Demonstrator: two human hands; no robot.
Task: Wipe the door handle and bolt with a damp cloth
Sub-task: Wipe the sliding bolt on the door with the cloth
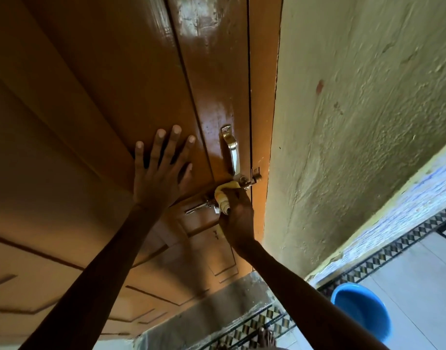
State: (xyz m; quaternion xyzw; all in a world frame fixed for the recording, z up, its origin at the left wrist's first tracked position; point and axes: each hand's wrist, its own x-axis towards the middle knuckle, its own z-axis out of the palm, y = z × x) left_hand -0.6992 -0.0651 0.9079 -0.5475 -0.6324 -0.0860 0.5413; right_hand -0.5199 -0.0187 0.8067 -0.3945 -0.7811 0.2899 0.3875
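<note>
A glossy brown wooden door (95, 102) fills the left of the view. A shiny metal pull handle (231, 150) is mounted upright near its right edge. Just below it runs a metal sliding bolt (204, 205), slanting toward the frame. My right hand (238, 218) is closed on a yellow cloth (223, 195) and presses it against the middle of the bolt, hiding that part. My left hand (161, 170) lies flat on the door panel with fingers spread, left of the handle.
A rough pale-yellow wall (355, 122) stands right of the door frame. A blue plastic basin (360, 309) sits on the tiled floor at lower right. A patterned tile border (383, 251) runs along the wall base. A bare foot (266, 337) shows at the bottom.
</note>
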